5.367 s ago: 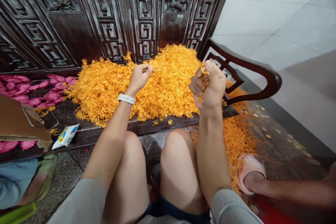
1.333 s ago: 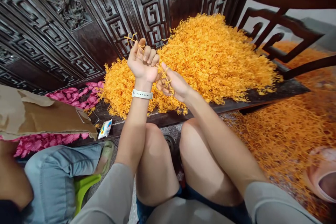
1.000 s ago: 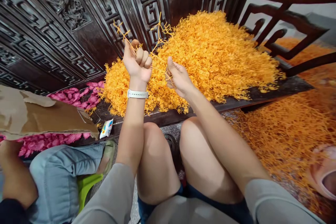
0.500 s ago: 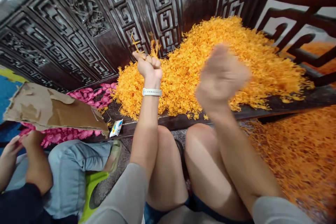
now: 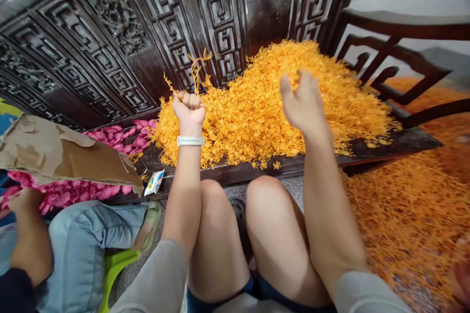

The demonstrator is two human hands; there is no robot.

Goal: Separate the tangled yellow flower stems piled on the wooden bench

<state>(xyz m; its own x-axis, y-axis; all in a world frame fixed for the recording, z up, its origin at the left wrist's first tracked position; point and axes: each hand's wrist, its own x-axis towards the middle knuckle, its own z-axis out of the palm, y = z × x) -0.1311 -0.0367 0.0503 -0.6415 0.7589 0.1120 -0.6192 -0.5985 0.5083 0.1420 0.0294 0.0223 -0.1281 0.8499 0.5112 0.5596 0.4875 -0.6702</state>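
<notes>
A big heap of orange plastic flower pieces (image 5: 279, 102) lies on the seat of a dark carved wooden bench (image 5: 235, 173). My left hand (image 5: 189, 107), with a white watch on the wrist, is a raised fist closed round a few orange sprigs (image 5: 196, 68) that stick up above it. My right hand (image 5: 303, 102) hovers over the heap with its fingers loosely spread and nothing visible in them. My bare knees are below, in front of the bench.
Pink flower pieces (image 5: 117, 137) lie on the bench at the left, partly under torn cardboard (image 5: 62, 154). A small packet (image 5: 154, 182) sits at the bench edge. More orange pieces (image 5: 411, 215) cover the floor at the right. A person in jeans (image 5: 84, 239) sits at my left.
My two hands, close together a second ago, have parted. The right hand swung away to the right and now hangs spread above the heap. The left fist still grips its sprigs.
</notes>
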